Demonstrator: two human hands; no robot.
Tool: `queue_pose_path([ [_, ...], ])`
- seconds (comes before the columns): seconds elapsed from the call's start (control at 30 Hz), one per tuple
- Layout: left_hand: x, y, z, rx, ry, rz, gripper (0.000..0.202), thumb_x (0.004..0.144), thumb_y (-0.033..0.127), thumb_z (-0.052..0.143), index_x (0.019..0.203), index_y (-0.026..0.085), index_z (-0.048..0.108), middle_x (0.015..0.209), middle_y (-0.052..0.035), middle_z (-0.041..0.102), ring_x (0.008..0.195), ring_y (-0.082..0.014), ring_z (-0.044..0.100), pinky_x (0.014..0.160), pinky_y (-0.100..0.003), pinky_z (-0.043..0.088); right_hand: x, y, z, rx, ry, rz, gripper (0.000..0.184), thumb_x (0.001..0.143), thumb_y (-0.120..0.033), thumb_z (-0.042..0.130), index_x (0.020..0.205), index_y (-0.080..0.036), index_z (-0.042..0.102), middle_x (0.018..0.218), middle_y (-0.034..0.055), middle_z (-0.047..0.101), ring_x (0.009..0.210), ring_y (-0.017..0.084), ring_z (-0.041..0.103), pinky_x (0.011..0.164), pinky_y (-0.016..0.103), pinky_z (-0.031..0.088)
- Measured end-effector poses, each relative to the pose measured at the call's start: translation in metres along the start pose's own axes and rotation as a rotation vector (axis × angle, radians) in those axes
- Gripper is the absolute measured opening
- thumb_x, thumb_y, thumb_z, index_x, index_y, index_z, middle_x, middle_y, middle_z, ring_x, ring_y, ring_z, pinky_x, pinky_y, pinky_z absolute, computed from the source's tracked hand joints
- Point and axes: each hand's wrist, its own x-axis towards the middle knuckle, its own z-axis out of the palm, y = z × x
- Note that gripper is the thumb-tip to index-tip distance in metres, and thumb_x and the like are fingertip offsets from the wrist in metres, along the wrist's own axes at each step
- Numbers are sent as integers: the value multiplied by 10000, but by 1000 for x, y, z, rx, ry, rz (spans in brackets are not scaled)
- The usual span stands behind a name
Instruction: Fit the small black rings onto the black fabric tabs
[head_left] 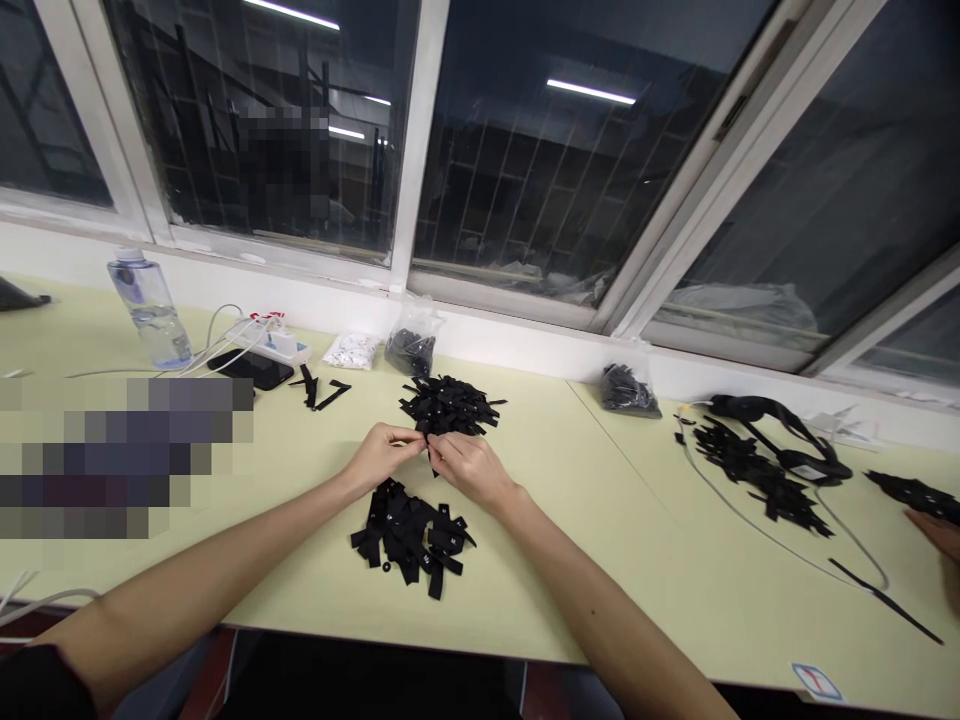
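Note:
My left hand [384,455] and my right hand [472,468] meet over the table, fingertips pinched together. Between them is a small black fabric strip [433,464], mostly covered by the fingers. Just beyond the hands lies a heap of black strips [450,402]. Closer to me, below my wrists, a second heap of black strips [409,530] is spread out, a few bearing small white letters. A little black ring [386,567] rests at that heap's near edge.
Along the wall stand a water bottle [152,310], a power strip [274,338], a phone [251,369], a white packet [351,350] and bags of black pieces [410,348] [628,388]. Rightward lie more strips [757,470], a black headset [810,465], cables and another person's hand [934,532].

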Motion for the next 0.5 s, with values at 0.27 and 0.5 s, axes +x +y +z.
queue_pose_path([
  [0.27,0,3,3,-39,80,-65,184,764,243,590,670,136,707,669,-6,647,663,-141,564,638,-233,445,7,2,12,-42,59,-19,144,957,-147,447,988,-168,586,747,54,592,683,179,574,637,310,461],
  [0.5,2,-3,-2,159,48,12,214,804,277,585,788,153,760,758,-24,712,720,-169,627,676,-245,475,9,0,17,165,133,182,145,918,-153,502,1006,-169,616,733,28,608,634,139,557,618,263,458],
])
